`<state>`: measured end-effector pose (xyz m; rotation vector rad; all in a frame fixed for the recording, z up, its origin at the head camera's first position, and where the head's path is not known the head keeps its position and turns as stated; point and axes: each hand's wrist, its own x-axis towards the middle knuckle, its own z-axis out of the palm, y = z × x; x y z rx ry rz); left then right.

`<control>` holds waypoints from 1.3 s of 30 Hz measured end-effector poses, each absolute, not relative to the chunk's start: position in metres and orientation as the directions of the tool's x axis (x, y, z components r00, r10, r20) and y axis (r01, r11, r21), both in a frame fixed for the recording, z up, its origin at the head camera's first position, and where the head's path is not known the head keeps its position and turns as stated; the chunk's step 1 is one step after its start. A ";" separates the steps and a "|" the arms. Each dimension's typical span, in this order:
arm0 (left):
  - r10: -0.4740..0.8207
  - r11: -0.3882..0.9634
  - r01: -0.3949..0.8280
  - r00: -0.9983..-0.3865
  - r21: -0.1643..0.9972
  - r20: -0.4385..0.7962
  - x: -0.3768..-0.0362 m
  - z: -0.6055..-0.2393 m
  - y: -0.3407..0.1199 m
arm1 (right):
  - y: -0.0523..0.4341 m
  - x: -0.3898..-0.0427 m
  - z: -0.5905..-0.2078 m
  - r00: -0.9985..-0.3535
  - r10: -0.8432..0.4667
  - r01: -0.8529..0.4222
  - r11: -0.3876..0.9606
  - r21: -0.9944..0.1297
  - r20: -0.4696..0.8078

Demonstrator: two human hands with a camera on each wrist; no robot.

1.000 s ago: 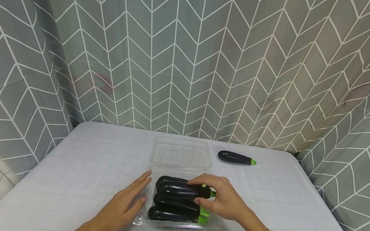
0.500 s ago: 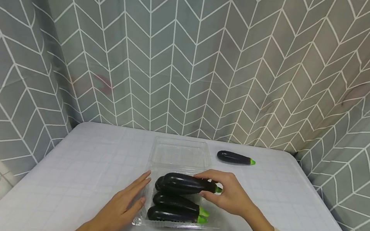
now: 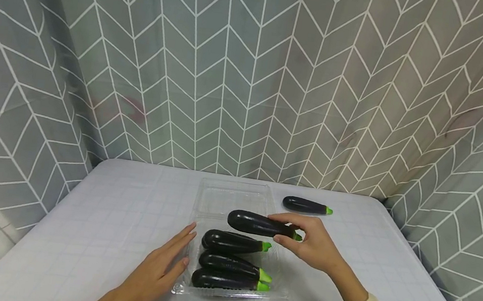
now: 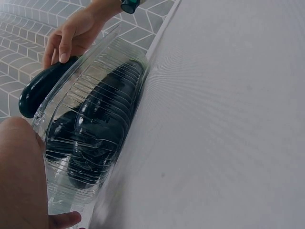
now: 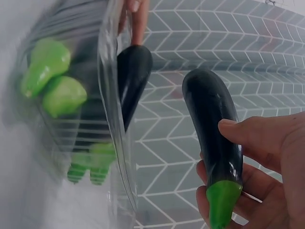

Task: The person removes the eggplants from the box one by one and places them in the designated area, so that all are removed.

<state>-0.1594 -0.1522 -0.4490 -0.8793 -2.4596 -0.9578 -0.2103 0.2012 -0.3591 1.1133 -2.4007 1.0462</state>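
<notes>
Near its green stem end, my right hand (image 3: 310, 238) grips a glossy dark eggplant (image 3: 250, 222), raised above the back part of a clear plastic clamshell box (image 3: 277, 277). In the right wrist view the thumb and fingers wrap this eggplant (image 5: 212, 114). Several more eggplants (image 3: 231, 263) lie side by side in the box, green stems pointing right. Beside the box's left wall, my left hand (image 3: 158, 264) has its fingers extended, fingertips right at the rim. Through the ribbed wall in the left wrist view, the eggplants inside (image 4: 102, 114) show dark and partly blurred.
The box's open lid (image 3: 235, 200) lies back on the white-covered table (image 3: 133, 207). Another eggplant (image 3: 305, 205) lies at the back right, past the lid. A grey chevron-patterned curtain (image 3: 252, 70) encloses the table's back and sides.
My right hand has lifted the eggplant up out of the box and moved it back and to the right, uncovering another one beneath. My left hand has stayed in place.
</notes>
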 end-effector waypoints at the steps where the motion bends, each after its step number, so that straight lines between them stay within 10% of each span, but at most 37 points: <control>1: 0.419 0.578 0.661 -0.743 0.478 0.521 -0.159 -0.449 -0.152 | 0.201 -0.209 -0.356 -0.662 -0.530 -0.749 0.440 -0.495 0.530; 39: 0.427 0.564 0.665 -0.742 0.489 0.517 -0.161 -0.451 -0.153 | 0.239 -0.237 -0.360 -0.746 -0.413 -0.660 0.560 -0.501 0.522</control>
